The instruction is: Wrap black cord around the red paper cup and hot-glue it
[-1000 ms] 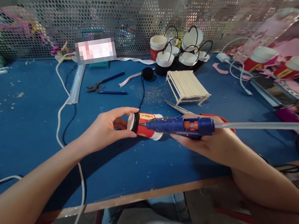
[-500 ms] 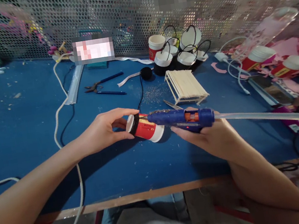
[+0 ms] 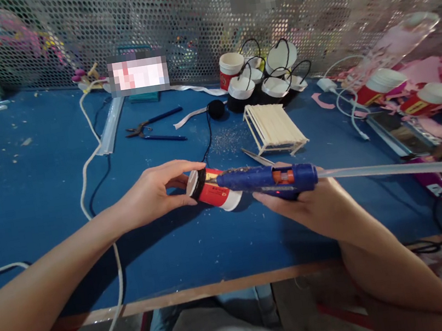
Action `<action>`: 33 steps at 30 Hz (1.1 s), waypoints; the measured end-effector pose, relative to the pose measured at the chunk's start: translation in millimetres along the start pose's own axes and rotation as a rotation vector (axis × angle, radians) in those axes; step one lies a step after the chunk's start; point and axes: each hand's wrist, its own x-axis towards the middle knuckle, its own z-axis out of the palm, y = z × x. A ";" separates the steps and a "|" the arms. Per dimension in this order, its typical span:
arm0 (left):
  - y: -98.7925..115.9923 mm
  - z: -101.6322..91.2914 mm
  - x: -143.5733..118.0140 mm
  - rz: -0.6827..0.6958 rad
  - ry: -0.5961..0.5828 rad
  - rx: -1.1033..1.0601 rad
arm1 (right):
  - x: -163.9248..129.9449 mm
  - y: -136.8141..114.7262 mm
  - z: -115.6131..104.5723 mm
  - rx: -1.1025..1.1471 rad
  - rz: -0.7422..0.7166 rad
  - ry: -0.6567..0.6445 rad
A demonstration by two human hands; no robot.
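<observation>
Our left hand (image 3: 151, 195) grips red cup (image 3: 214, 190) w/ black cord on; right hand (image 3: 314, 207) grips glue gun (image 3: 270, 178), nozzle at rim, gluing underway, not finished.

Worktop (image 3: 31, 177): blue, with a wooden front edge.
Back wall: perforated metal mesh (image 3: 182, 16).
Pliers (image 3: 155, 129): blue handles, lying open near the back.
Stick frame (image 3: 274, 129): pale wooden sticks, standing right of centre.
Finished cups (image 3: 264, 79): white-lidded cluster with black cord loops, by the mesh.
White cable (image 3: 88, 168): running from the back to the front edge.
Pink paper scraps (image 3: 431, 70): heaped far right.
</observation>
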 end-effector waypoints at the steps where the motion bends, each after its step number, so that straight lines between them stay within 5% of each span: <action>1: 0.1 0.1 0.1 0.004 -0.003 0.002 | -0.6 1.6 0.1 -0.016 -0.017 -0.004; 33: -0.1 0.1 -1.1 0.007 0.004 0.032 | -4.5 5.8 3.3 0.050 0.044 0.007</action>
